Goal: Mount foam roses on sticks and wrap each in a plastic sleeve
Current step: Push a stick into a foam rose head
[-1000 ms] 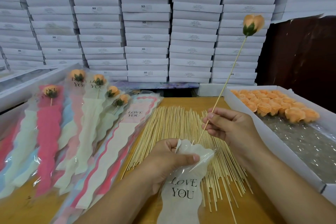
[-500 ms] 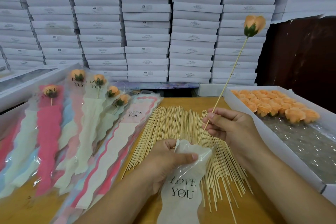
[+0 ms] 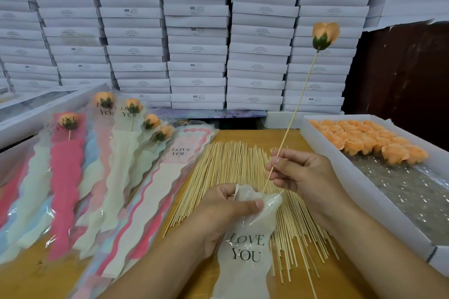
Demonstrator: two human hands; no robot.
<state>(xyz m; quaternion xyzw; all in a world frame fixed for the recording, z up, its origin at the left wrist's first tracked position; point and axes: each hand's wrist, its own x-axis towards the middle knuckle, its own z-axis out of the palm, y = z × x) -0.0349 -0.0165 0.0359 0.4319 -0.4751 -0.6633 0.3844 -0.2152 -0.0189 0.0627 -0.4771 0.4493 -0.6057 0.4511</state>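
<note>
Flanking the sleeve (image 3: 245, 245): loose sticks (image 3: 233, 177), wrapped roses (image 3: 73, 177).

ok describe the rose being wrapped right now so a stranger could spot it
Start at the wall of stacked white boxes. In front of its right side, one orange foam rose stands high on a stick pinched by the right hand. Unlike the others, it is airborne and unsleeved.

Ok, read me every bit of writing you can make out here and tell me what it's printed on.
"LOVE YOU": the plastic sleeve held by the left hand.
"LOVE YOU": the top sleeve of the empty stack.
"LOVE YOU", partly hidden by the roses: two finished wrapped roses.
"SGS": labels on several stacked white boxes.
Smaller print on the box labels: too blurred to read.
</note>
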